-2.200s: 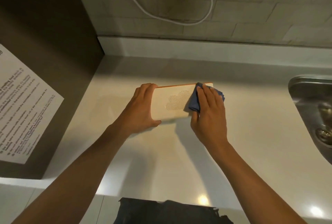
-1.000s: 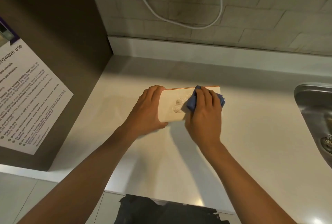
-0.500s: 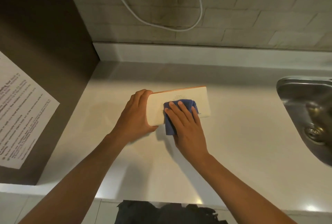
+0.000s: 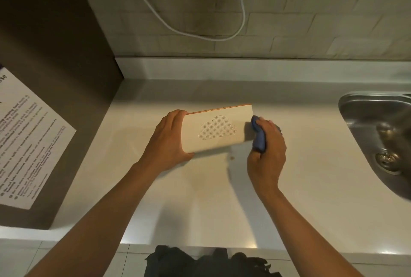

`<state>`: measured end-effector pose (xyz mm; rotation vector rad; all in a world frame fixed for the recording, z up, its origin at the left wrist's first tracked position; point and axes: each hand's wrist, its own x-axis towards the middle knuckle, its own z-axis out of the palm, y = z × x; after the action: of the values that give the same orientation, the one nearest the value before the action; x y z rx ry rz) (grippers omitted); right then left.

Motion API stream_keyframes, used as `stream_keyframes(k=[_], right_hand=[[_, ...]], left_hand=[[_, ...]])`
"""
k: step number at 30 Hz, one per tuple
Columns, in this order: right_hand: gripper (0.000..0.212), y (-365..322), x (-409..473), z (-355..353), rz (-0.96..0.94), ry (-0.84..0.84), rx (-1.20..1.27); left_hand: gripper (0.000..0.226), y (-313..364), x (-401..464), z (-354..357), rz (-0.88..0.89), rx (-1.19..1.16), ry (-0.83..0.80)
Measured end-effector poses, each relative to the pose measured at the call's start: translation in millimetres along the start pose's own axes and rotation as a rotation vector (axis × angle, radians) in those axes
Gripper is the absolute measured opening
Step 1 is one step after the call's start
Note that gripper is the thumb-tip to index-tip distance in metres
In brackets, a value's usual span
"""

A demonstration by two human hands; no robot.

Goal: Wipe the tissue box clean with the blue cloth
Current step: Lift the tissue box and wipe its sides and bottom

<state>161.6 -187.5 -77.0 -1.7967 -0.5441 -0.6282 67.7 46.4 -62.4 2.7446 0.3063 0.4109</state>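
Cream tissue box (image 4: 216, 130) between hands: left (image 4: 168, 141) grips end, right (image 4: 266, 143) bunches blue cloth (image 4: 259, 138).

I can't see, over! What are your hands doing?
Left hand holds tissue box. Right hand grips blue cloth at box's right end. Nothing blocking.

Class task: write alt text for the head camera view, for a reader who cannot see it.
A person's left hand grips a cream tissue box on a pale counter while the right hand holds a blue cloth at the box's right end. A steel sink sits at right.
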Motion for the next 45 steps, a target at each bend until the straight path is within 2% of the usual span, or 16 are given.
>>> stream_keyframes(k=[2,5,8,12,14,18,21,26,33,39,45], right_hand=[[0.033,1,1,8,0.092,-0.041,-0.012],[0.043,-14,-19,28,0.014,-0.253,-0.106],[0.036,-30,-43,36,-0.057,-0.389,-0.065],[0.042,-30,-66,16,-0.049,-0.443,0.082],[0.039,-32,-70,0,0.075,-0.367,0.187],[0.040,-25,-54,-13,0.569,0.033,0.239],[0.040,-15,-31,-17,0.719,0.105,0.251],[0.034,-15,-9,-13,0.717,0.064,0.274],[0.035,-7,9,-1,0.724,0.024,0.199],[0.037,-3,4,2,0.680,0.014,0.159],[0.039,-1,5,3,0.652,0.027,0.172]], left_hand=[[0.111,0,0,0,0.002,0.003,-0.003],[0.111,0,3,-1,-0.015,-0.011,-0.017],[0.111,1,4,-1,-0.030,-0.047,-0.027],[0.107,1,1,-1,0.001,-0.054,0.007],[0.110,1,1,-3,0.002,-0.026,-0.001],[0.113,3,-2,-4,0.014,0.019,-0.012],[0.111,4,-3,-4,0.070,0.112,0.006],[0.122,18,0,-2,0.197,0.376,-0.072],[0.147,31,0,3,0.252,0.402,-0.082],[0.138,81,22,19,0.173,0.320,-0.119],[0.132,121,43,48,0.074,0.422,-0.090]])
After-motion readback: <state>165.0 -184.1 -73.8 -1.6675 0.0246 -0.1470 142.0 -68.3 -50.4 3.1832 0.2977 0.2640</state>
